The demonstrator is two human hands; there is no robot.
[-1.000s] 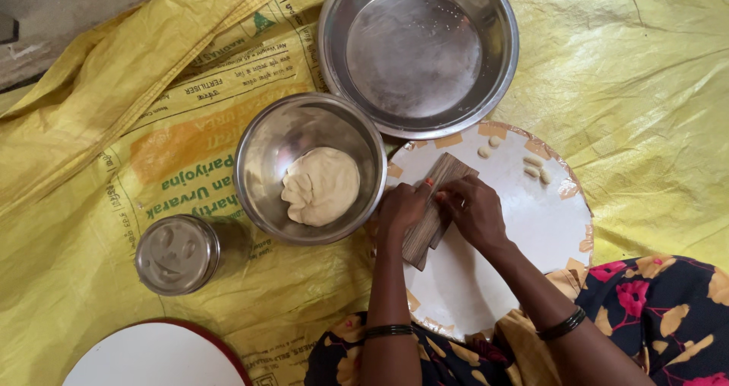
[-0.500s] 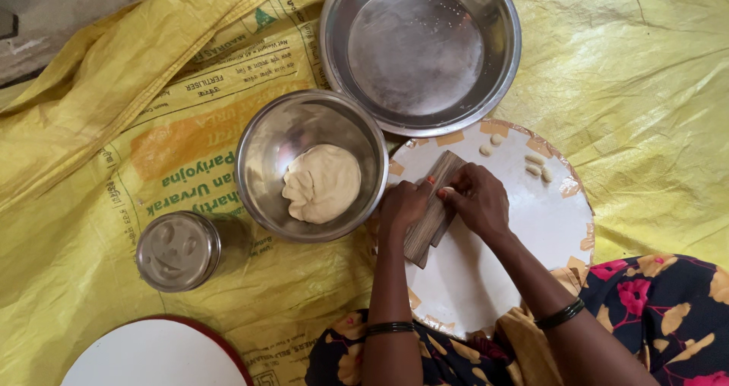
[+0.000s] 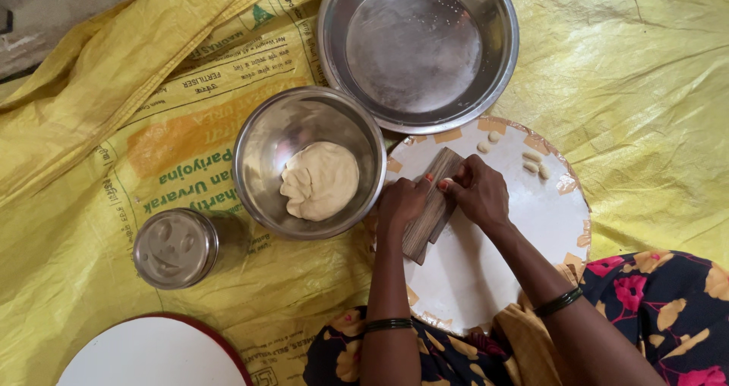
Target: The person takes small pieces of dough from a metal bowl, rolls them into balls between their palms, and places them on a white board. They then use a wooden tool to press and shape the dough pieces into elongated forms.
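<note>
A small ridged wooden board (image 3: 430, 204) rests tilted on a round white plate (image 3: 516, 226). My left hand (image 3: 399, 204) grips the board's left edge. My right hand (image 3: 478, 192) presses its fingertips on the board's upper part; whatever lies under the fingers is hidden. Several small shaped dough pieces (image 3: 531, 162) lie at the far rim of the plate. A steel bowl (image 3: 266, 135) to the left holds a lump of pale dough (image 3: 319, 181).
A large empty steel basin (image 3: 420, 48) sits beyond the plate. A small steel lidded container (image 3: 176, 248) stands at the left. Another white round plate with a red rim (image 3: 156, 353) is at the near left. Yellow plastic sacking (image 3: 645, 90) covers the ground.
Both hands stay on the wooden board; my right hand's fingers have shifted slightly up along it. Nothing else has moved.
</note>
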